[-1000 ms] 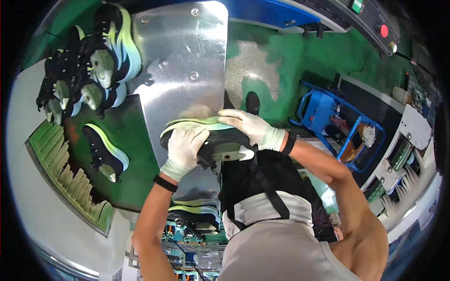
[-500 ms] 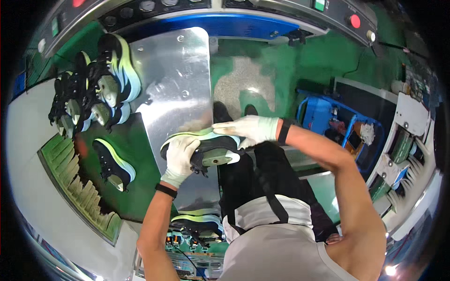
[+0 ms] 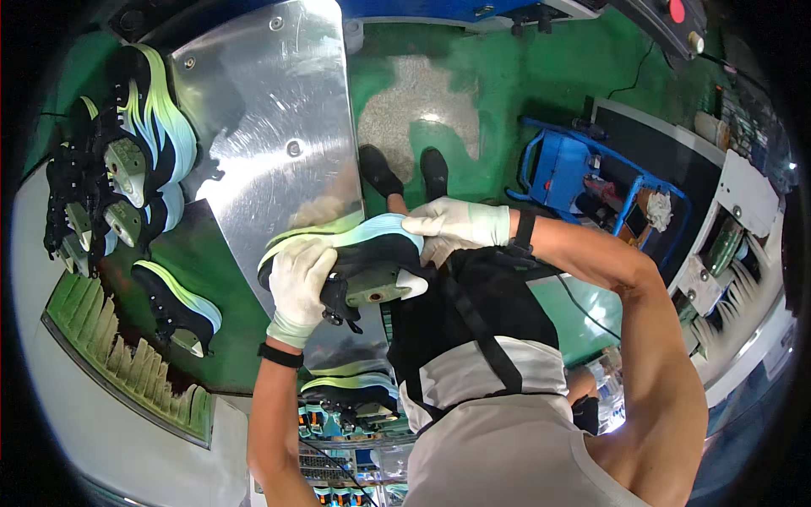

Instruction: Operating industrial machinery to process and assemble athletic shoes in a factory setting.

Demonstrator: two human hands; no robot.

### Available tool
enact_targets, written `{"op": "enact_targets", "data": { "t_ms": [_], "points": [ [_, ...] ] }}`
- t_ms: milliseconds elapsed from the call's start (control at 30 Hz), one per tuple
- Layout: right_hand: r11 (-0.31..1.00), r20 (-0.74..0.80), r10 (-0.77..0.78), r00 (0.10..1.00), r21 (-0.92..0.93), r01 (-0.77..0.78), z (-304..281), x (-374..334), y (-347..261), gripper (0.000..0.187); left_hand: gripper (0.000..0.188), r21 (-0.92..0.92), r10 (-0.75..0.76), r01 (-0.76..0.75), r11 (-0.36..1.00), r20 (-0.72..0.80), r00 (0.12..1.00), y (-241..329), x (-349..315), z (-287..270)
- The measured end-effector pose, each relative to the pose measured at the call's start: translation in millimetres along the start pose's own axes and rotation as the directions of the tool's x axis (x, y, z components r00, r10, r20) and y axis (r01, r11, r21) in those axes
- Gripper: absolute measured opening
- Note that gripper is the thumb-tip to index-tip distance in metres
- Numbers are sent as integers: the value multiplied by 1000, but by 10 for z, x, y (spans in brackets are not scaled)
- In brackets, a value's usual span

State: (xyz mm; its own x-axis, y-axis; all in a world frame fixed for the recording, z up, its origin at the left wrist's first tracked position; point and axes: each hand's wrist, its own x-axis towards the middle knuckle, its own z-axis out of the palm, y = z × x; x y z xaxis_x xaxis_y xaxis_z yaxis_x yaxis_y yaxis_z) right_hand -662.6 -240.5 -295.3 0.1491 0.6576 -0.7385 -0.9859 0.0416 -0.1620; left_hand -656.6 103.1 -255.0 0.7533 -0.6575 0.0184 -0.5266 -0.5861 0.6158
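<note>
Both my hands wear pale gloves and hold one sports shoe (image 3: pixel 372 253) over the edge of the metal plate in front of me. It has a black upper, a sole fading from yellow-green to light blue, and a grey-green last showing in its opening. My left hand (image 3: pixel 300 279) wraps round the toe part, fingers over the upper. At the other end, my right hand (image 3: pixel 460 224) grips the heel of the sole with fingers bent; some of its fingertips are hidden. The shoe lies on its side, sole edge facing away from me.
Several similar shoes (image 3: pixel 139 160) are heaped left of the shiny metal plate (image 3: pixel 253 110). A single shoe (image 3: pixel 177 308) lies on the green surface near hanging strips (image 3: pixel 118 351). Another shoe (image 3: pixel 351 397) sits near my left forearm. To the right stands a blue cart (image 3: pixel 562 169).
The shoe now appears larger and slightly further left in the view. My right hand, earlier stretched along the sole, now has bent fingers at the heel. The whole view has shifted.
</note>
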Motion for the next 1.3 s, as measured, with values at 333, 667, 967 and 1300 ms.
{"op": "enact_targets", "data": {
  "t_ms": [333,667,967,1300],
  "points": [
    [951,-35,-150,988,269,154,302,81,493,52,46,-8,5,-5,1000,-1,1000,31,-31,19],
    [406,-436,-571,696,586,701,1008,258,875,51,50,9,-65,66,998,-63,996,139,-62,31],
    [901,-199,-385,901,131,414,530,-207,599,58,56,15,-104,106,994,-110,988,179,-54,-58],
    [-351,368,-447,815,-910,218,1556,-728,-981,64,61,-79,-268,268,960,8,963,802,440,-849]
  ]
}}
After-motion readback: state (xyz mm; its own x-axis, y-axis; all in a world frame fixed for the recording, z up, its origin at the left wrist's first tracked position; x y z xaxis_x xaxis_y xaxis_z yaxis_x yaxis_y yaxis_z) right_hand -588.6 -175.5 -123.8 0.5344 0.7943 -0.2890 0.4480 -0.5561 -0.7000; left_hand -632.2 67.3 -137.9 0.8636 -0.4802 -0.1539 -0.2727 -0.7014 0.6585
